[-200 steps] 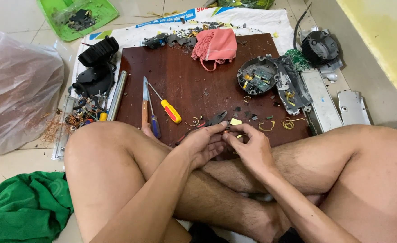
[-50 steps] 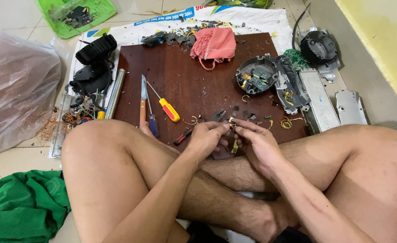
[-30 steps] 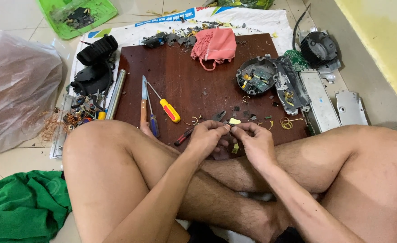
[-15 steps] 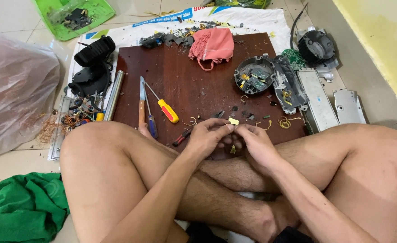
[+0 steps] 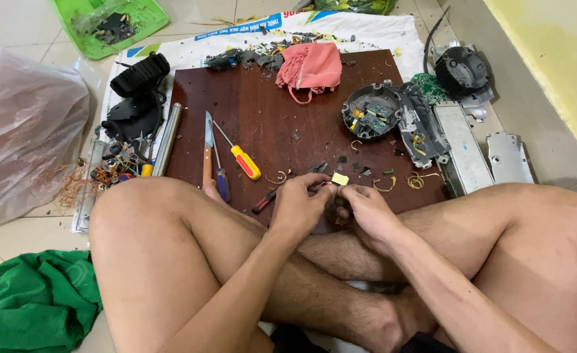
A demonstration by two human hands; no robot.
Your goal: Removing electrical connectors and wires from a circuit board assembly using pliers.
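Little had changed since the earlier frames: both hands stayed together at the near edge of the board, and only the view had drifted a touch. The left hand (image 5: pixel 298 208) was pinched around the small pale-yellow part (image 5: pixel 340 178), fingertips closed on its near side, and the right hand (image 5: pixel 365 212) gripped it from the other side, fingers curled tight. The part sat right between the two sets of fingertips, just above the crossed legs.

The dark red wooden board (image 5: pixel 282 111) lay on a white woven sack over pale floor tiles, with a yellow wall off past the right hand. Just left of the left hand were a red-handled tool (image 5: pixel 264 201), a yellow-handled screwdriver (image 5: pixel 239 155), a blue-handled screwdriver (image 5: pixel 219 175) and a wooden-handled knife (image 5: pixel 207 149). Beyond the right hand lay loops of thin yellow wire (image 5: pixel 416 180) and an opened round black housing (image 5: pixel 371 119) with circuit bits inside. Farther ahead sat a crumpled pink cloth (image 5: pixel 310 67). Well left of the hands were a clear plastic bag (image 5: pixel 23 127) and a rumpled green cloth (image 5: pixel 33 304).
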